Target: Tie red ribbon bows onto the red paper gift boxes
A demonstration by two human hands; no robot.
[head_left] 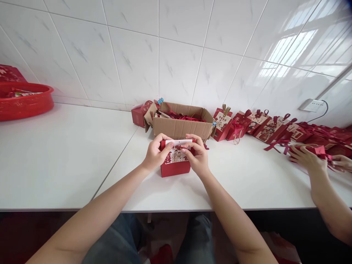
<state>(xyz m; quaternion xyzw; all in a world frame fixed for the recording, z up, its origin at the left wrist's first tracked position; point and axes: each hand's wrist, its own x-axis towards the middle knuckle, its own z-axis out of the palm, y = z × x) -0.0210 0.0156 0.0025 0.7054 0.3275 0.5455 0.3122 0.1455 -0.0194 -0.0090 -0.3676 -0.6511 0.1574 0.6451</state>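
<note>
A red gift box (175, 169) with a cartoon picture on its front stands upright on the white table before me. My left hand (158, 152) grips its top left corner, with the thumb on the front of the upper edge. At the top right, my right hand (197, 156) holds the same edge between thumb and fingers. A white strip (178, 143) shows along the top of the box between both hands. Whether the right fingers pinch some small part there is too small to tell.
Behind the gift box stands an open cardboard carton (181, 127) of red ribbons. Several finished red boxes (222, 123) line the wall rightward. A red basin (27, 104) sits far left. At right, another person's hands (309, 157) handle a red box. A power socket (312, 105) is on the wall.
</note>
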